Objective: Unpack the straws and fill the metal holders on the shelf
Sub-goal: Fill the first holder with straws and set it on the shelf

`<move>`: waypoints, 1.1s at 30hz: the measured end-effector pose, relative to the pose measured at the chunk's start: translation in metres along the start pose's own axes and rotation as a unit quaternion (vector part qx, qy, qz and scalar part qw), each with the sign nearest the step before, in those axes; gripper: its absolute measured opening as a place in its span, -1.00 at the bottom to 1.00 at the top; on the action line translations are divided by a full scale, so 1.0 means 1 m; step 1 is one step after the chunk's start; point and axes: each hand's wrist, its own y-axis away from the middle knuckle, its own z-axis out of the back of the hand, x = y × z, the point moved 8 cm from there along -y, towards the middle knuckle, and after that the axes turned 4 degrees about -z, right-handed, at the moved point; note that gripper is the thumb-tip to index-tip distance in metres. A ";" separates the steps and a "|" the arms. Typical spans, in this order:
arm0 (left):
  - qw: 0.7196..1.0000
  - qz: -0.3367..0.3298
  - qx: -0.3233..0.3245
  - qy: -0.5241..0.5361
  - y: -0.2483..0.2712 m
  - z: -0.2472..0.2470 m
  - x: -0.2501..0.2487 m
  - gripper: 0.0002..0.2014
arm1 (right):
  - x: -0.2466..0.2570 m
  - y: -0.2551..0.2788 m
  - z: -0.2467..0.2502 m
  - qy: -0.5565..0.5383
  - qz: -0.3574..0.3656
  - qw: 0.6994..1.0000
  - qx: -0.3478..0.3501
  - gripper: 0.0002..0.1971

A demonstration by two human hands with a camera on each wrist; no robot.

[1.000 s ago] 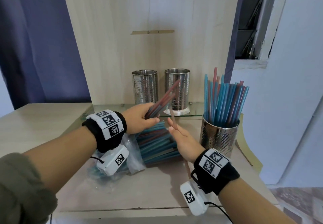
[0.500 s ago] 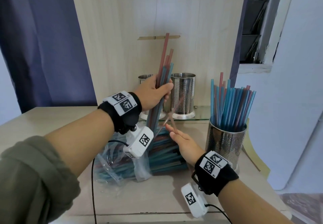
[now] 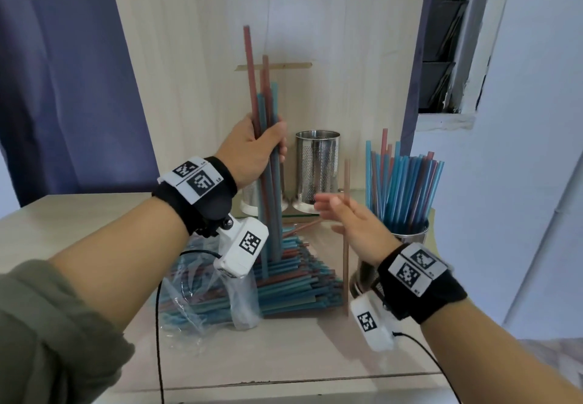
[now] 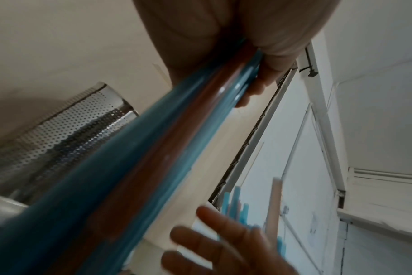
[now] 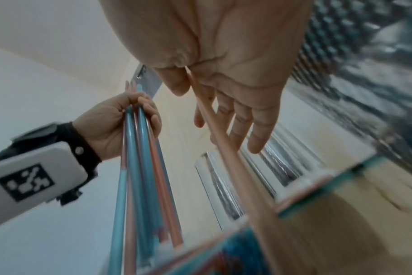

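My left hand (image 3: 262, 148) grips a bundle of blue and reddish straws (image 3: 268, 183) upright, its lower ends on the straw pile (image 3: 296, 280); the left wrist view shows that bundle (image 4: 153, 167) running through my curled fingers. My right hand (image 3: 344, 217) is lower and to the right, fingers straight, with its thumb pinching a single brown straw (image 3: 347, 183) upright. In the right wrist view this straw (image 5: 223, 148) passes between thumb and forefinger. One empty perforated metal holder (image 3: 317, 167) stands on the glass shelf (image 3: 350, 197). A second holder (image 3: 249, 197) is mostly hidden behind my left hand.
A third metal holder (image 3: 410, 236), packed with blue and red straws (image 3: 400, 189), stands on the table at the right. The torn clear plastic bag (image 3: 202, 293) lies under and left of the pile. A wooden back panel (image 3: 195, 56) rises behind the shelf.
My left hand has lifted its bundle higher and stood it straighter. The single straw in my right hand has swung from a tilt to upright, and that hand moved slightly right.
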 end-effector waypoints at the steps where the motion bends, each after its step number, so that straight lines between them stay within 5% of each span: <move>1: 1.000 -0.002 -0.003 0.001 -0.001 -0.001 -0.003 -0.88 | 0.010 -0.002 0.007 0.004 0.016 1.000 -0.007 -0.67; 4: 1.000 0.002 0.007 0.002 0.002 -0.016 -0.006 -0.74 | 0.037 -0.005 0.015 0.008 0.055 0.998 0.002 -0.65; 9: 0.991 0.057 0.030 0.118 0.015 -0.058 -0.001 -0.83 | 0.056 0.006 -0.008 -0.012 0.104 0.993 0.055 -0.70; 12: 0.975 0.085 0.045 0.198 0.022 -0.079 -0.002 -0.89 | 0.054 0.012 -0.010 0.010 0.151 0.988 0.030 -0.70; 15: 0.976 0.105 0.053 0.185 0.033 -0.092 -0.002 -0.72 | 0.045 0.014 -0.009 0.046 0.174 0.984 0.003 -0.70; 22: 0.975 0.145 0.002 0.168 0.040 -0.100 0.014 -0.53 | 0.032 0.019 -0.007 0.099 0.173 0.979 -0.030 -0.49; 27: 0.967 0.168 0.091 0.166 0.044 -0.109 0.016 -0.59 | 0.023 0.017 0.009 0.151 0.134 0.978 -0.059 -0.58; 30: 0.987 0.098 0.120 0.052 0.031 -0.097 -0.004 -0.62 | 0.017 0.018 0.019 0.127 0.118 0.983 -0.068 -0.82; 33: 0.998 -0.058 0.032 0.012 0.014 -0.067 -0.049 -0.25 | 0.017 0.022 0.025 0.102 0.123 0.984 -0.079 -0.74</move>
